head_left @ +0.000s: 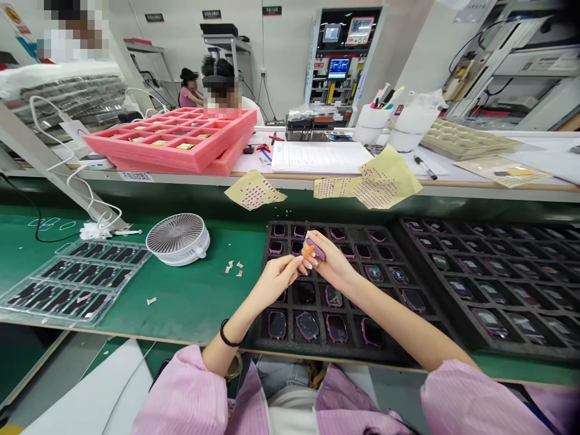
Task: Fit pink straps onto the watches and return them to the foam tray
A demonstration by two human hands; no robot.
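Observation:
Above a dark foam tray point(294, 350) my two hands meet. My left hand point(278, 277), with a black band at the wrist, pinches a small orange stick-like tool point(309, 251). Its tip touches or lies very near a small purple watch case point(316, 248), which my right hand point(333, 260) grips between its fingers. The face of that case is mostly hidden. Below, purple-rimmed watches such as one watch point(336, 328) sit in the tray's square pockets, and my forearms cover part of them.
A second foam tray point(457, 338) of watches adjoins on the right. To the left are small scraps point(234, 266), a round white fan point(178, 238) and a clear plastic tray point(75, 281) of dark parts. Yellow sticker sheets point(387, 181) overhang the shelf, which bears pink foam trays point(181, 136).

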